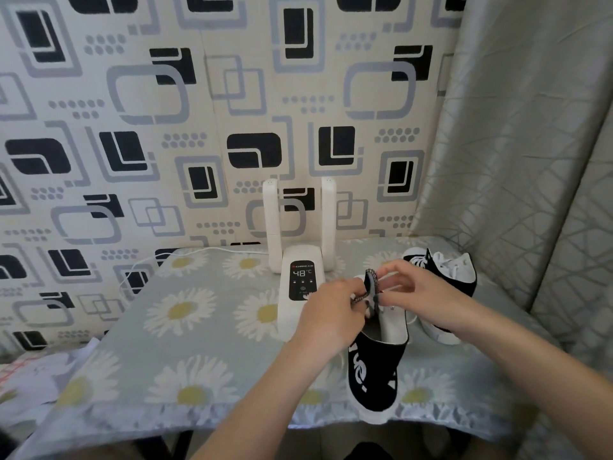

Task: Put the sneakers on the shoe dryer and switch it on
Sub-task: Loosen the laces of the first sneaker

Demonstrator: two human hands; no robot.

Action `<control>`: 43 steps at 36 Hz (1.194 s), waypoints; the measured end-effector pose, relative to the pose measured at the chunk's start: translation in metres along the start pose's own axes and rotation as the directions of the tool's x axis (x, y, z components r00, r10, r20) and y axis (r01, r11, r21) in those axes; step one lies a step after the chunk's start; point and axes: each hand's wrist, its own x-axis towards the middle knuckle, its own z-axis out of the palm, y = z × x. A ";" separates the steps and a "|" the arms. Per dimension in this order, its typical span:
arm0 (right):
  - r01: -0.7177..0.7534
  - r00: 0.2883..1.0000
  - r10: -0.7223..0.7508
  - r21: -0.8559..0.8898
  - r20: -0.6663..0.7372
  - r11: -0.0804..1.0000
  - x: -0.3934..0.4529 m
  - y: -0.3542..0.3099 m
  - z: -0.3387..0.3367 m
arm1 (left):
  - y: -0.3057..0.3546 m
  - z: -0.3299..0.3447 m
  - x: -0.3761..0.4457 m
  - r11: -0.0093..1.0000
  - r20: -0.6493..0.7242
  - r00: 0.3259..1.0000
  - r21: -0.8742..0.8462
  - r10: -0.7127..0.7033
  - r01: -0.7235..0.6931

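Hands meet over the near sneaker (376, 366), which stands toe-down at the worktop's (212, 343) five o'clock edge. The left hand (326, 317) is pinched shut on the patterned lace or pull strap (371, 283) at the shoe's collar; the right hand (421, 290), from two o'clock, has its fingertips closed on the same strap and the tongue, spreading the opening. The second sneaker (444, 270) lies untouched at two o'clock, well behind. The shoe dryer (298, 277) sits at twelve o'clock just beside the left hand, its two white tubes (328, 220) upright and bare, its panel reading 48°C, so it seems powered already.

The step in hand looks like loosening the collar before mounting the first shoe. Next, the opening likely must be held wide, the sneaker lifted, turned mouth-down and slid over one tube, with care not to knock the light base or snag the white cord (146, 263) trailing off at ten o'clock.
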 end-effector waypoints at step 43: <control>-0.249 0.952 0.301 0.417 -0.062 0.874 0.033 0.042 0.001 | -0.007 -0.008 0.042 0.998 -0.034 0.997 -0.012 -0.063 0.063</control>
